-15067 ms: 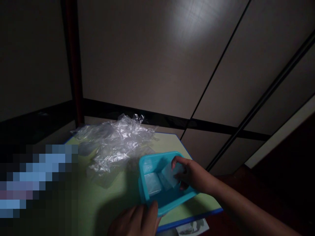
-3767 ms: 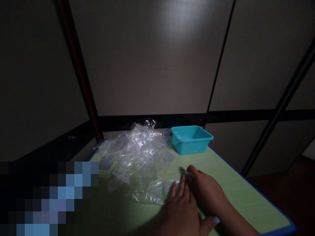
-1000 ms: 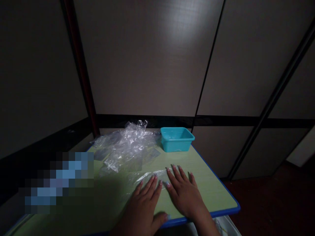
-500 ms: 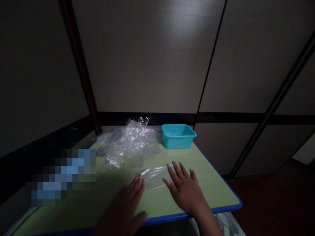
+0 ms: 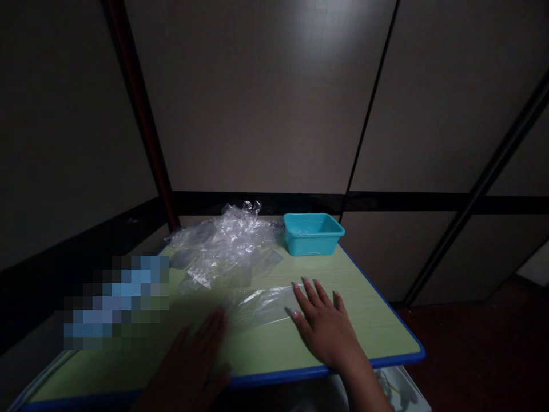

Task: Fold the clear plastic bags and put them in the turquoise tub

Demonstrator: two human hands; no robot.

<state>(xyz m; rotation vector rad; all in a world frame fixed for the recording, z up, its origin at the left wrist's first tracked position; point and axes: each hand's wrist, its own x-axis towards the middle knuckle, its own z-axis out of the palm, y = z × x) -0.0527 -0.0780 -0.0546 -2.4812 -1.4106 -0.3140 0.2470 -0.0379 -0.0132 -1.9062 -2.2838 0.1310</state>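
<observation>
A clear plastic bag point(image 5: 261, 303) lies flat on the pale green table point(image 5: 266, 352). My right hand point(image 5: 323, 326) rests at its right end, palm down with the fingers spread, fingertips touching the plastic. At the bag's left end is my left hand point(image 5: 193, 349), slightly blurred, fingers stretched out and the thumb apart; whether it touches the film I cannot tell. Neither hand grips anything. Behind the bag spreads a crumpled heap of clear plastic bags point(image 5: 234, 243).
A turquoise plastic basin point(image 5: 313, 234) stands at the table's back right, beside the heap. Panelled wall point(image 5: 266, 114) closes off the far side. Blue edging point(image 5: 386, 297) runs round the table. A pixelated patch covers something at the left.
My left hand has slid left along the bag, toward the table's left side. My right hand stays on the bag's right end. The view has shifted slightly.
</observation>
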